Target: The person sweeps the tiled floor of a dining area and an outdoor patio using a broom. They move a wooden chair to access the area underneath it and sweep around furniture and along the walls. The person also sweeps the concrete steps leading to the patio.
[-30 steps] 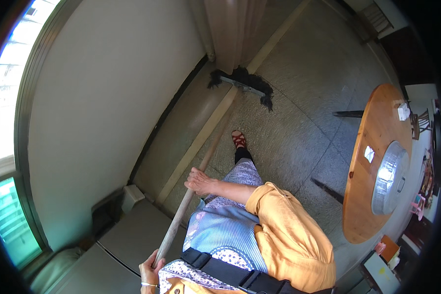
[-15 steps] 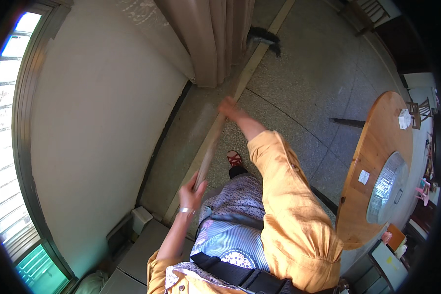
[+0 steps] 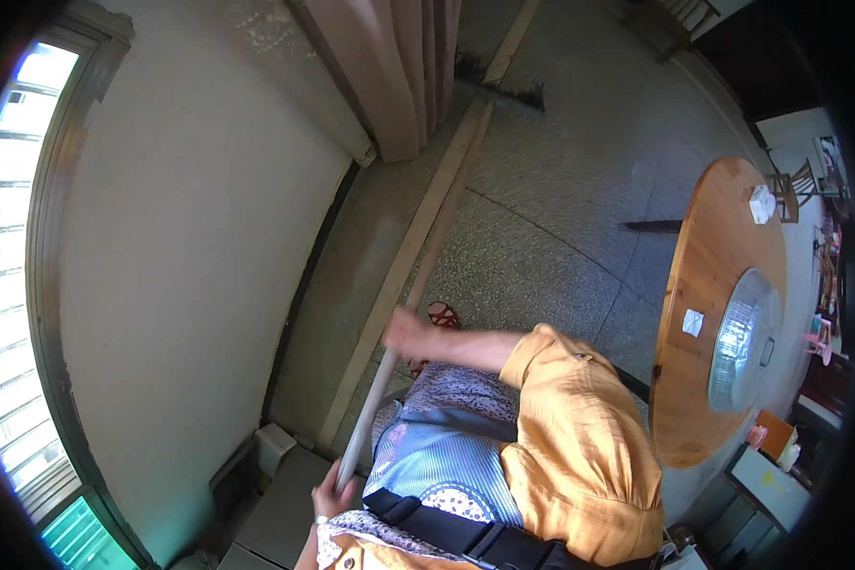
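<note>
I have both hands closed around the mop handle (image 3: 376, 399), right hand (image 3: 410, 332) above left hand (image 3: 332, 494). The blurred dark mop head (image 3: 520, 95) is just right of the curtain (image 3: 389, 76). I judge my mopping underway; which floor (image 3: 551, 204) is done or left, I can't tell.
</note>
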The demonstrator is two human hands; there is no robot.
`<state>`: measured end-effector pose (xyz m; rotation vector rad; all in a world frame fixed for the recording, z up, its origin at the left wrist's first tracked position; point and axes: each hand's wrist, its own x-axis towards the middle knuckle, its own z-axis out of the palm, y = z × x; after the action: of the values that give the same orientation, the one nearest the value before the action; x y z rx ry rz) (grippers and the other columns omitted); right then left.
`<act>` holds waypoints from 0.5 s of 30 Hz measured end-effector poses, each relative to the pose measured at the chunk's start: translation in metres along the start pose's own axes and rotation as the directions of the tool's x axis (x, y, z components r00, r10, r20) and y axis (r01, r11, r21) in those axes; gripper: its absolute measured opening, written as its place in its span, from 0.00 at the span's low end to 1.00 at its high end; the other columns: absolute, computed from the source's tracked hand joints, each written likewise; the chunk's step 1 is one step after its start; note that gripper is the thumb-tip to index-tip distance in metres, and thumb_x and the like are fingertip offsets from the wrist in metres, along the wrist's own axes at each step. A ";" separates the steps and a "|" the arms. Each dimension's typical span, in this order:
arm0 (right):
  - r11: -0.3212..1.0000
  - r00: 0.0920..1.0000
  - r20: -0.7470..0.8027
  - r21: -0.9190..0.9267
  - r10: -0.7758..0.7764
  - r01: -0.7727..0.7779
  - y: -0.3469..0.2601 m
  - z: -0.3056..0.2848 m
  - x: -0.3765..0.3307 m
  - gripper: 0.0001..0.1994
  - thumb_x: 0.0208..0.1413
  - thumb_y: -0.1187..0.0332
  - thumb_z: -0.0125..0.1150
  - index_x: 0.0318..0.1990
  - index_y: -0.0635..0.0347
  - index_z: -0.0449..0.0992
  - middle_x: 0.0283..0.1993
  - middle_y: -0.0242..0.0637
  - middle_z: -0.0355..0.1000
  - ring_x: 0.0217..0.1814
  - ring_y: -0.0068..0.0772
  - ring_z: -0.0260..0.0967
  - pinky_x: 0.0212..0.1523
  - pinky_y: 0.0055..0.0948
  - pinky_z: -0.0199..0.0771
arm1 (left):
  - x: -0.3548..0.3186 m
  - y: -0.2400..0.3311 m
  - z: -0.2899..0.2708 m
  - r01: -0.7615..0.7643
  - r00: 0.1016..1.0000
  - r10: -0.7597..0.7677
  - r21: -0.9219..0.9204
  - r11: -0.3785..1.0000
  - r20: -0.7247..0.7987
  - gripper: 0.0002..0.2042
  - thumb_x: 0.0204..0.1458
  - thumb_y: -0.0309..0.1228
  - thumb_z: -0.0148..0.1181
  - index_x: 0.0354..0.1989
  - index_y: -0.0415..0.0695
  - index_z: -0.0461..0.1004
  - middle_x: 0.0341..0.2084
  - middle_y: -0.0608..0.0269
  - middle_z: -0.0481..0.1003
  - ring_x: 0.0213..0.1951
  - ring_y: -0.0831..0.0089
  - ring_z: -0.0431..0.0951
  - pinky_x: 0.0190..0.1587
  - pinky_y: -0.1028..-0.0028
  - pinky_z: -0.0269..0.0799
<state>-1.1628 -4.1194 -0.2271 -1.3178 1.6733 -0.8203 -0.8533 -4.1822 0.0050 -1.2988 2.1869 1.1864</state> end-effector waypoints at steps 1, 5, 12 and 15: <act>0.934 0.986 0.122 -0.326 -0.113 0.147 -0.026 0.027 -0.007 0.10 0.37 0.69 0.53 0.31 0.54 0.62 0.34 0.34 0.63 0.40 0.32 0.61 0.42 0.35 0.57 | -0.027 -0.010 -0.017 0.064 0.998 -0.063 -0.050 0.997 0.018 0.24 0.39 0.27 0.63 0.50 0.46 0.68 0.29 0.53 0.76 0.33 0.73 0.77 0.38 0.74 0.71; 0.777 0.811 -0.111 -0.385 -0.575 0.498 -0.100 0.124 -0.022 0.06 0.35 0.67 0.53 0.26 0.49 0.70 0.26 0.31 0.65 0.34 0.32 0.62 0.36 0.40 0.55 | -0.072 -0.040 -0.039 0.243 0.970 -0.239 -0.125 0.962 0.043 0.24 0.39 0.27 0.63 0.50 0.44 0.67 0.30 0.53 0.76 0.34 0.73 0.76 0.39 0.74 0.70; 0.799 0.787 0.263 -0.089 -0.558 0.595 -0.109 0.208 -0.016 0.08 0.35 0.63 0.55 0.19 0.55 0.68 0.22 0.36 0.67 0.25 0.36 0.66 0.21 0.36 0.61 | -0.068 -0.050 -0.019 0.177 0.984 -0.179 -0.194 0.965 0.006 0.25 0.40 0.28 0.63 0.50 0.41 0.66 0.33 0.54 0.75 0.37 0.74 0.74 0.41 0.75 0.69; 0.852 0.834 0.293 -0.100 -0.468 0.514 -0.086 0.195 -0.020 0.08 0.35 0.62 0.55 0.20 0.55 0.67 0.21 0.36 0.67 0.24 0.37 0.66 0.21 0.36 0.61 | -0.053 -0.041 -0.009 0.130 0.992 -0.128 -0.244 0.961 0.025 0.25 0.41 0.28 0.63 0.50 0.39 0.66 0.34 0.55 0.74 0.38 0.74 0.74 0.41 0.76 0.68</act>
<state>-0.9487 -4.1196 -0.2335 -1.9421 1.2278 -0.7554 -0.7895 -4.1692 0.0242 -1.5045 1.9624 1.4415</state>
